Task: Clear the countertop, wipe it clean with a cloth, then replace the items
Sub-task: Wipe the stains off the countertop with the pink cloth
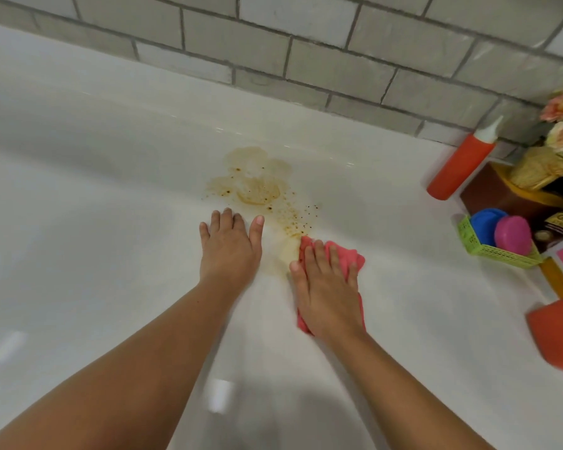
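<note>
On the cleared white countertop [95, 190], the right hand [325, 287] presses a crumpled pink cloth [342, 258] flat-fingered; the left hand [229, 248] rests spread; the brown speckled stain [257, 186] remains, items unreplaced.

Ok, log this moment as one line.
phase: wiping | right hand: presses cloth at stain edge | left hand: flat on countertop | stain: mostly unwiped

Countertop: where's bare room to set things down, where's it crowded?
Free: the wide countertop stretch left of the left hand, back to the tiled wall; also the near edge. The stain is unwiped. Crowded: right edge, with red bottle and green basket.
</note>
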The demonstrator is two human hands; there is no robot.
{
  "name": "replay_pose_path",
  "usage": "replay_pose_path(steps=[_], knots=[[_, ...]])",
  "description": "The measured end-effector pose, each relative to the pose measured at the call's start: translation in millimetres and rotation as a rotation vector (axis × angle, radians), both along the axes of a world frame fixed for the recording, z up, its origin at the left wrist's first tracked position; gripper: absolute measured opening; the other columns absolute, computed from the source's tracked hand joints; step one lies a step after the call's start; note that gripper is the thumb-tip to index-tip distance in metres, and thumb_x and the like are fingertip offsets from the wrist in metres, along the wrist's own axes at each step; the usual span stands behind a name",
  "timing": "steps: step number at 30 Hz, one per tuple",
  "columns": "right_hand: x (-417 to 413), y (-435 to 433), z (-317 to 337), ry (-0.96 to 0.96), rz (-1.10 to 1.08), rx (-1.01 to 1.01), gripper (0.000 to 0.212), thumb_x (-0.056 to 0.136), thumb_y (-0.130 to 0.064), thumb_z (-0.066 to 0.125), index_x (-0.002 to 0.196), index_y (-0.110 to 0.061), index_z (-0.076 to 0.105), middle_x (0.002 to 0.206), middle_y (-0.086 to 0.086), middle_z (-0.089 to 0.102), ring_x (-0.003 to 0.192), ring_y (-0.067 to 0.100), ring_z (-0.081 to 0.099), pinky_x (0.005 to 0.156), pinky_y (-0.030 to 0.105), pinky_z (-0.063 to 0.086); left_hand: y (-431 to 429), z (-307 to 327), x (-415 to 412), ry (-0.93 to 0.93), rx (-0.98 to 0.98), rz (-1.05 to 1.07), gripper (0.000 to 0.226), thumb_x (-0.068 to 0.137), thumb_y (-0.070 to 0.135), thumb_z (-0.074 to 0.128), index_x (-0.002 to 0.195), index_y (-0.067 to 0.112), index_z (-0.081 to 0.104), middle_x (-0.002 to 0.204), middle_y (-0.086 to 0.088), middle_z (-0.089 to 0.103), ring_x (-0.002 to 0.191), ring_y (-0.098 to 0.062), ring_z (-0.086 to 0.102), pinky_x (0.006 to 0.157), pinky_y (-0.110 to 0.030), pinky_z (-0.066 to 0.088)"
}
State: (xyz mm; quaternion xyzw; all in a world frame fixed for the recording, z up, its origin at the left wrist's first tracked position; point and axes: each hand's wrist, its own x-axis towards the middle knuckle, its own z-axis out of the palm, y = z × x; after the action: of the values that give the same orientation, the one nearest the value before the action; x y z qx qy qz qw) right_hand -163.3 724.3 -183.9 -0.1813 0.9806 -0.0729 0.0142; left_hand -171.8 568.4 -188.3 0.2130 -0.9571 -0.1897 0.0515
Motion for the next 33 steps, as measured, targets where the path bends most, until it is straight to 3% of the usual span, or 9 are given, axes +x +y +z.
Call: replay_pose_path(steps=[5,7,10,15,20,25,28,31,33], knots=[[-55,-7,2,-0.003,-0.057,0.012,0.058,0.099,-0.045,0.010,0.151,-0.019,0.013,0.158,-0.002,0.014,0.146,0.018,0.004,0.117,0.048,-0.006,0,1,0,0.002,0.003,0.001,0.070,0.095,0.047,0.002,0.144,0.005,0.029,0.154,-0.010,0.020,0.145,-0.024,0.008,0.118,-0.044,0.004],[-98,-14,2,-0.011,-0.096,0.019,0.057,0.099,-0.042,0.010,0.150,-0.017,0.016,0.157,0.000,0.016,0.145,0.021,0.009,0.117,0.052,-0.003,0,0,0,-0.004,-0.001,-0.001,0.074,0.092,0.048,-0.002,0.144,0.006,0.028,0.155,-0.009,0.019,0.145,-0.024,0.006,0.119,-0.044,0.004],[-153,-24,2,-0.100,-0.142,-0.009,0.057,0.100,-0.043,0.007,0.151,-0.017,0.010,0.159,0.000,0.005,0.147,0.022,0.001,0.117,0.050,-0.006,0,-1,-1,0.002,-0.005,0.003,0.077,0.090,0.050,-0.004,0.145,0.006,0.028,0.155,-0.008,0.019,0.145,-0.023,0.006,0.119,-0.043,0.004],[-214,-33,0,-0.070,-0.130,0.006,0.056,0.100,-0.040,0.008,0.151,-0.016,0.012,0.159,0.001,0.007,0.146,0.026,0.002,0.115,0.055,-0.003,0,-2,0,0.048,0.000,-0.006,0.096,0.077,0.056,-0.018,0.144,0.007,0.029,0.154,-0.008,0.020,0.145,-0.022,0.007,0.119,-0.043,0.004],[-247,-39,-2,-0.060,-0.134,0.024,0.057,0.099,-0.041,0.007,0.151,-0.016,0.013,0.158,0.002,0.010,0.146,0.027,0.003,0.115,0.057,-0.002,1,0,0,0.038,0.020,-0.001,0.088,0.082,0.055,-0.013,0.146,0.007,0.025,0.155,-0.007,0.016,0.145,-0.021,0.004,0.119,-0.041,0.001],[-198,-32,-1,-0.050,-0.071,0.031,0.055,0.099,-0.034,0.007,0.149,-0.015,0.019,0.156,0.002,0.017,0.144,0.025,0.010,0.116,0.055,0.000,1,1,-1,0.001,0.023,-0.006,0.073,0.093,0.049,-0.002,0.146,0.006,0.023,0.156,-0.008,0.015,0.145,-0.022,0.003,0.119,-0.042,0.000],[-111,-19,-2,0.061,0.041,0.074,0.072,0.085,-0.042,-0.008,0.148,-0.017,0.018,0.151,0.001,0.026,0.141,0.023,0.016,0.116,0.053,0.003,0,1,-1,-0.007,0.041,-0.006,0.071,0.094,0.048,0.001,0.146,0.006,0.024,0.156,-0.008,0.015,0.145,-0.022,0.002,0.119,-0.042,0.000],[-30,-6,5,-0.013,0.118,-0.029,0.088,0.074,-0.055,-0.017,0.151,-0.023,0.010,0.158,-0.009,0.009,0.146,0.012,-0.002,0.118,0.042,-0.008,0,2,-2,-0.005,0.055,0.002,0.069,0.095,0.047,0.003,0.146,0.006,0.024,0.156,-0.008,0.015,0.145,-0.022,0.003,0.119,-0.043,0.000],[-23,-3,7,-0.069,0.127,-0.019,0.084,0.077,-0.058,-0.014,0.151,-0.024,0.007,0.158,-0.012,0.001,0.145,0.008,-0.010,0.118,0.040,-0.012,0,1,-1,0.007,0.068,0.008,0.069,0.095,0.047,0.003,0.146,0.006,0.025,0.156,-0.008,0.016,0.145,-0.022,0.003,0.119,-0.042,0.000]])
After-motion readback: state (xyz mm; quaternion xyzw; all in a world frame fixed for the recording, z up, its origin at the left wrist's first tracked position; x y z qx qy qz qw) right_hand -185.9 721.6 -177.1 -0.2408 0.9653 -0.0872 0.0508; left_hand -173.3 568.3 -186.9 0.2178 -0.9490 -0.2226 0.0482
